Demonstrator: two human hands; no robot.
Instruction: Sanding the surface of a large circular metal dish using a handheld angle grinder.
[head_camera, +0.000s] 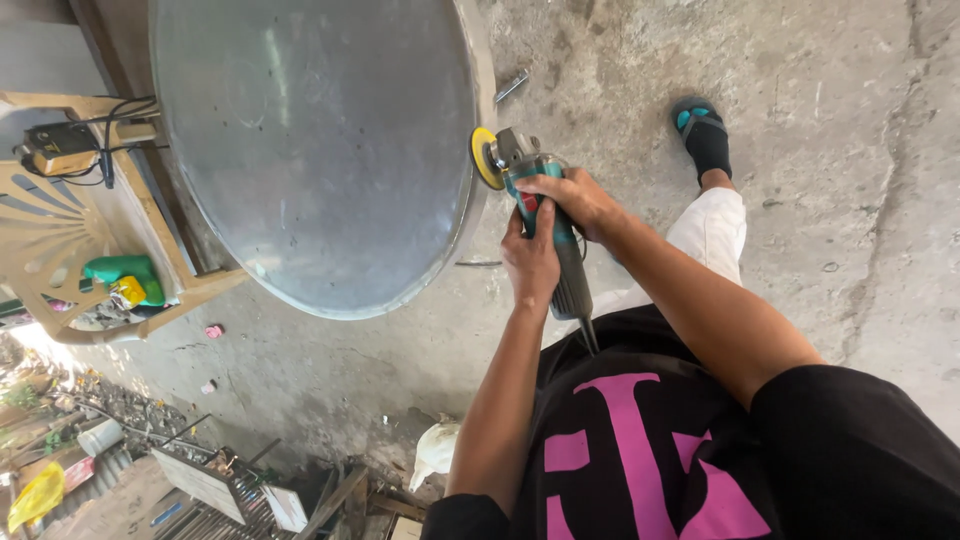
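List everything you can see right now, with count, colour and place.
Metal dish: one, silver-grey, round, upper left, its edge at the grinder's disc.
Angle grinder: one, teal and black, centre, held in both hands.
Sanding disc: one, yellow, on the grinder's head.
Plastic chair: one, beige, far left.
Green tool: one, on the chair seat.
Small box with cable: one, dark, on the chair.
Concrete floor: grey, right side.
Sandal: one, black and teal, upper right.
Left hand: around the grinder's body.
Right hand: near the grinder's head.
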